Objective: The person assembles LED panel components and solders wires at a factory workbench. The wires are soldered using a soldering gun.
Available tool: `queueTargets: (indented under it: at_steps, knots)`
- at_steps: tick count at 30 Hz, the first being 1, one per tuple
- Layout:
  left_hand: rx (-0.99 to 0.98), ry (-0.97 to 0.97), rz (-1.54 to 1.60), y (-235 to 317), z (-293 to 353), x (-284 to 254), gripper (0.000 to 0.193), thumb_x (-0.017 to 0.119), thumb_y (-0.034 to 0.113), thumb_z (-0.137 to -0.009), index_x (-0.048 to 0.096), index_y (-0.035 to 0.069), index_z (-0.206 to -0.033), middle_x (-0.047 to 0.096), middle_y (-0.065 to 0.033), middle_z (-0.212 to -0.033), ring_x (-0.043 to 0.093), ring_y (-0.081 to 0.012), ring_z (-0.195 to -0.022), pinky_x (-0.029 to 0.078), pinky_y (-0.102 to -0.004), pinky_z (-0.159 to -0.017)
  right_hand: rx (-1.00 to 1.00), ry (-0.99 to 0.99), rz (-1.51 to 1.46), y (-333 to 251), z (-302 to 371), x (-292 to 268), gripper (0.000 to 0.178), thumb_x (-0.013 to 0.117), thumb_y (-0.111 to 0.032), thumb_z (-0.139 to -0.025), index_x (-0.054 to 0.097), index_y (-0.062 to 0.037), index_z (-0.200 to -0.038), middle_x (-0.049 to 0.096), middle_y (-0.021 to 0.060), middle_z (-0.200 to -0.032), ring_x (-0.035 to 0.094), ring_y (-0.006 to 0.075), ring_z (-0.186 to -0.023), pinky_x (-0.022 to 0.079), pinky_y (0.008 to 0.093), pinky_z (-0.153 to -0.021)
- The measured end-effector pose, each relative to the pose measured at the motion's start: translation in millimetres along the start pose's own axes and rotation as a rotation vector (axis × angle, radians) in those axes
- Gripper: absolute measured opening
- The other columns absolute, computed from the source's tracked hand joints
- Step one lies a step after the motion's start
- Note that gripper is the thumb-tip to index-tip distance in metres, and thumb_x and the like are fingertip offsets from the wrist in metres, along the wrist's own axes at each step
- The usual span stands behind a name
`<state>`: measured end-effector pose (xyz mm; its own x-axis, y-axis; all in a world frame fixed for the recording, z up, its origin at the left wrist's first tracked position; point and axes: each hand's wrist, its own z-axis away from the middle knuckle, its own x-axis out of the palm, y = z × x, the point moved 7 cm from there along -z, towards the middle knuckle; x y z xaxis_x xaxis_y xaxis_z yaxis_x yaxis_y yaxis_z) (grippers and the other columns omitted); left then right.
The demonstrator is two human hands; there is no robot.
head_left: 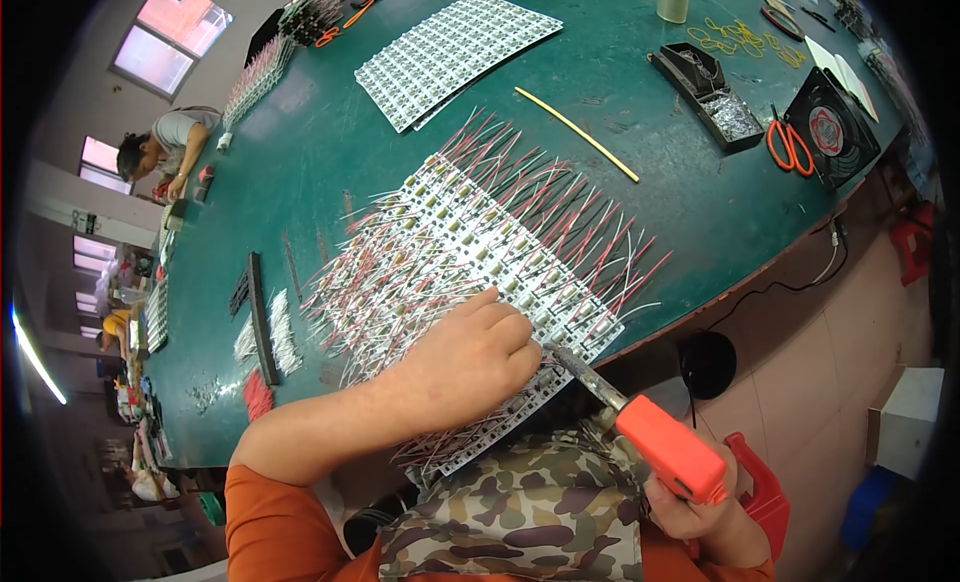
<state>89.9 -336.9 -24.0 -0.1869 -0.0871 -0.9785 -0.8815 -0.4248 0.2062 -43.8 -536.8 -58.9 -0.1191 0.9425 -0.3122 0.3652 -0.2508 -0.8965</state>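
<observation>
A large circuit board panel [520,269] lies at the table's near edge, bristling with red and white wires. My left hand [478,350] is closed over the panel, its fingers curled under, so whatever they pinch is hidden. In my right hand [695,512] is a soldering iron with a red handle [675,450]. Its metal shaft [590,377] points up and left, the tip close beside my left fingers. Red wires [257,394] and white wires [285,332] lie to the left, around a dark bar [260,317].
Beyond lies a stack of bare circuit panels [450,57]. A yellow stick [578,135], black parts box [735,117], orange-handled scissors [790,147], a black fan [832,132] and a solder spool [673,2] are on the green table [640,72]. Another person [180,147] works at far left.
</observation>
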Motion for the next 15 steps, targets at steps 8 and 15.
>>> queueTargets:
  at_steps: [8,15]
  knots:
    - [-0.046,-0.05,0.0,0.6,0.8,1.0,0.024,0.061,0.011,-0.078,0.064,0.004,-0.101,0.059,-0.0103,-0.093,0.063,-0.0301,-0.097,0.049,-0.0509,-0.101,0.025,-0.013,0.003,-7.2,-3.7,-7.1,0.056,0.073,-0.003,-0.076,0.05,0.0108,-0.125,0.069,0.0241,-0.1,0.073,0.0333,-0.079,0.058,0.0367,-0.07]
    - [-0.05,-0.037,0.022,-1.0,1.8,2.2,0.025,0.061,0.011,-0.078,0.064,0.004,-0.102,0.059,-0.011,-0.094,0.063,-0.0309,-0.097,0.049,-0.0513,-0.101,0.009,-0.007,0.026,-4.7,-1.0,-5.2,0.056,0.075,-0.004,-0.076,0.05,0.0111,-0.124,0.069,0.0235,-0.099,0.072,0.0328,-0.077,0.058,0.0362,-0.069]
